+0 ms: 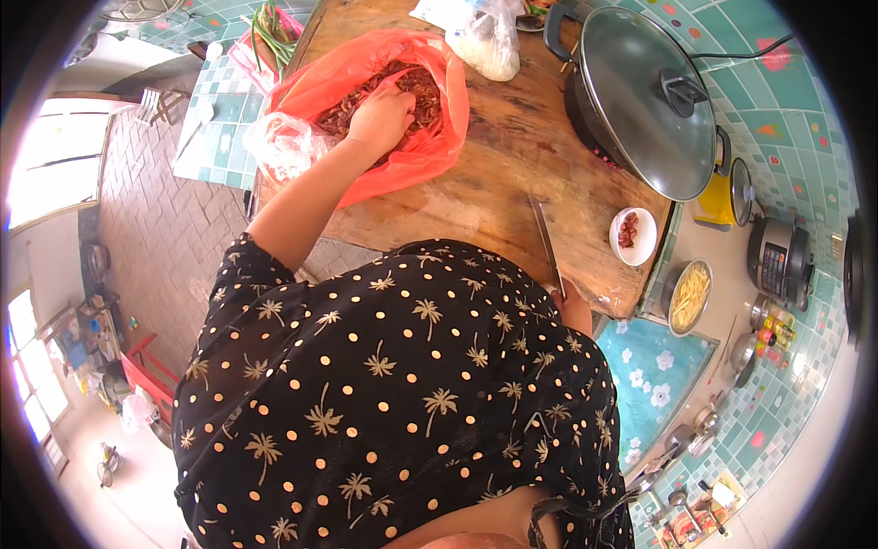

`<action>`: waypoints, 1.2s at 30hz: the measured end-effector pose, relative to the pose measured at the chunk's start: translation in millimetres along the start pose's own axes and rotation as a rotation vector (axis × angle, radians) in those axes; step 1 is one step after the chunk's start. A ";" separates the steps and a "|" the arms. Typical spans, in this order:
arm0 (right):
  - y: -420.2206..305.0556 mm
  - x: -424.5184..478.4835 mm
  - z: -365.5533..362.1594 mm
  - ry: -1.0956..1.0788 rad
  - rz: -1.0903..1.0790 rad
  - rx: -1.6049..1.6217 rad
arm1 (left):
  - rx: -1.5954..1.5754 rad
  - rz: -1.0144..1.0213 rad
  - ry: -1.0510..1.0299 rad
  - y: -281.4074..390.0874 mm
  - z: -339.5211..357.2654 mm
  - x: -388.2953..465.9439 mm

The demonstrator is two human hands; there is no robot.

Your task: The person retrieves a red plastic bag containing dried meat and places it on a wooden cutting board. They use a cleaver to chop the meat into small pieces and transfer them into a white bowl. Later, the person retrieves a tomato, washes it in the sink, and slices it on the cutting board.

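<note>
My left hand (384, 117) reaches into an open red plastic bag (453, 96) on the wooden table. Dark red dried pieces, apparently dried chillies (422, 82), fill the bag. The fingers are bent among them, and whether they grip any is hidden. At the table's near edge, my right hand (575, 309) is closed around the handle of a knife (547, 237), its blade pointing away from me over the wood. Part of that hand is hidden by my patterned shirt. A white bowl (641, 246) with a few dark red pieces (627, 232) stands right of the knife.
A large lidded electric pan (638, 103) stands at the table's back right. Behind the red bag lies a clear plastic bag (487, 41) with pale contents. Green onions (271, 34) are at the back left. Right of the table are a metal bowl of pale strips (689, 298) and an electric cooker (778, 264).
</note>
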State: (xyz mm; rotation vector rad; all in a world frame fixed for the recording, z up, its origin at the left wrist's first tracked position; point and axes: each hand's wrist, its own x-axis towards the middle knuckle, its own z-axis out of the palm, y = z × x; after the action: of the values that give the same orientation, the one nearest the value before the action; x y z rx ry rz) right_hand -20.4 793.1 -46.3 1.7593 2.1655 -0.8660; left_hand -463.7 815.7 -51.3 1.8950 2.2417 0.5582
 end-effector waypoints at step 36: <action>7.0 1.7 3.3 0.013 -0.019 0.058 | -0.247 0.310 -0.312 149.0 60.6 -40.0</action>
State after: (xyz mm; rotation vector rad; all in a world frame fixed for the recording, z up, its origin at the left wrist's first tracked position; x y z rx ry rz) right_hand -14.8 793.4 -51.9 1.7784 2.1902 -0.9341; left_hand -298.2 807.2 -55.9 2.0444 1.6236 0.5095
